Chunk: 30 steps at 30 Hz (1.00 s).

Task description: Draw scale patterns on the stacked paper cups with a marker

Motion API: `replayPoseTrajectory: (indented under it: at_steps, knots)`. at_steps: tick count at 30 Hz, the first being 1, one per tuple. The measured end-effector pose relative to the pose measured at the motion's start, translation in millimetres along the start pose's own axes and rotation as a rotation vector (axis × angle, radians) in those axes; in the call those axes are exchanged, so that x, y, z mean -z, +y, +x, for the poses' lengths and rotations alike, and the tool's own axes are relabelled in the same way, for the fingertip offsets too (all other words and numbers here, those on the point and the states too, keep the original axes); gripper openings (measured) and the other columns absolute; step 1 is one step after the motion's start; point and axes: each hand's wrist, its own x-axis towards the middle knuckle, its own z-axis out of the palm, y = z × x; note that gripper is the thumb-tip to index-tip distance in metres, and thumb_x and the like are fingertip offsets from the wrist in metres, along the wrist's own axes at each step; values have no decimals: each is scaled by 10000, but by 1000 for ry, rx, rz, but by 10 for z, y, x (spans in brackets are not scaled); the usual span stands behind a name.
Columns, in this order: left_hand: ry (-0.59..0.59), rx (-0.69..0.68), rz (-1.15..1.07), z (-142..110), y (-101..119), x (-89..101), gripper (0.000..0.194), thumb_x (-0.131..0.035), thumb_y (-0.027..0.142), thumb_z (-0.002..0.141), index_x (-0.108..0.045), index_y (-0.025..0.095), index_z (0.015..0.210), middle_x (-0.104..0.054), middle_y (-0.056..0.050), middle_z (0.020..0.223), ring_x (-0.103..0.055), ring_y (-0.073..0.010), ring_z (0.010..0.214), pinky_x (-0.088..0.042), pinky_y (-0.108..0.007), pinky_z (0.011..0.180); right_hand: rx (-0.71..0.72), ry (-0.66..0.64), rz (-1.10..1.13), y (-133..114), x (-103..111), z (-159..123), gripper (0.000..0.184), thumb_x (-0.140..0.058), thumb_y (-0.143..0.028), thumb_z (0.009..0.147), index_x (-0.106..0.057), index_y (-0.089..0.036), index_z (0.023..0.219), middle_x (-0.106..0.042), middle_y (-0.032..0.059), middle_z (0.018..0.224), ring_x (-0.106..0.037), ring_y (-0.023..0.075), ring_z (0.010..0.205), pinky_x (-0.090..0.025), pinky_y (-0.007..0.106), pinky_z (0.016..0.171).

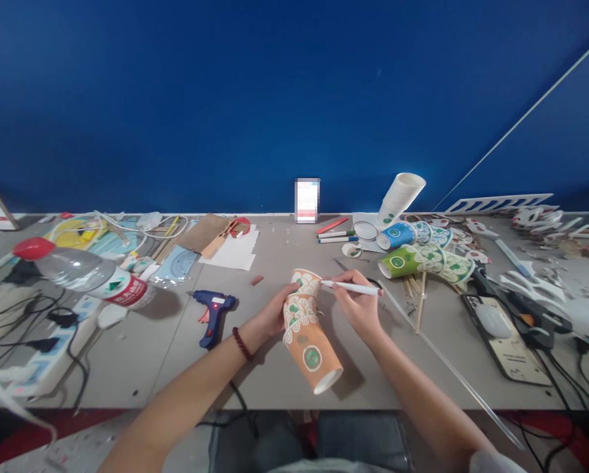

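Note:
My left hand (273, 314) grips a stack of orange paper cups (308, 332) with white and green patterns, tilted with the open mouth toward me above the grey table (255, 374). My right hand (358, 303) holds a white pen (350, 287) lying across its fingers, the tip pointing left at the upper cup's side. A bead bracelet (241, 343) circles my left wrist.
A blue glue gun (213, 313) lies left of the cups, a water bottle (85, 274) and power strip (43, 361) further left. Green and blue cups (425, 257), a white cup stack (400, 197), wooden sticks, markers (336, 234) and a long clear rod (452, 368) lie right.

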Motion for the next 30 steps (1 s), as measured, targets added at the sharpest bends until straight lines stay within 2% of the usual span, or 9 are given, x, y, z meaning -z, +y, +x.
replayPoseTrajectory:
  at_steps: [8,17,24,30]
  knots:
    - [14,6,-10,-4,18,-26,405,-442,374,856,-654,35,923,-709,-158,739,-675,-230,673,-510,-317,679,27,11,-45,30,2,2,18,-596,-203,767,-609,-194,776,-674,18,715,-614,163,643,-473,280,602]
    - [-1,13,-24,3,12,-14,429,-446,397,847,-648,36,962,-713,-154,740,-674,-233,676,-505,-323,683,-12,-6,15,17,-8,7,36,-591,-201,756,-579,-206,723,-726,47,781,-662,188,696,-498,293,623]
    - [16,33,-10,13,9,10,434,-444,399,840,-643,29,949,-714,-165,742,-678,-241,682,-504,-325,673,-10,19,-6,26,-13,10,22,-610,-225,755,-600,-206,760,-686,20,713,-650,178,672,-511,289,622]
    - [-19,32,-15,19,11,15,436,-461,407,830,-631,32,972,-714,-158,744,-686,-242,686,-508,-320,676,-17,-15,54,75,-7,16,30,-581,-202,765,-581,-212,736,-721,50,777,-684,208,736,-530,335,674]
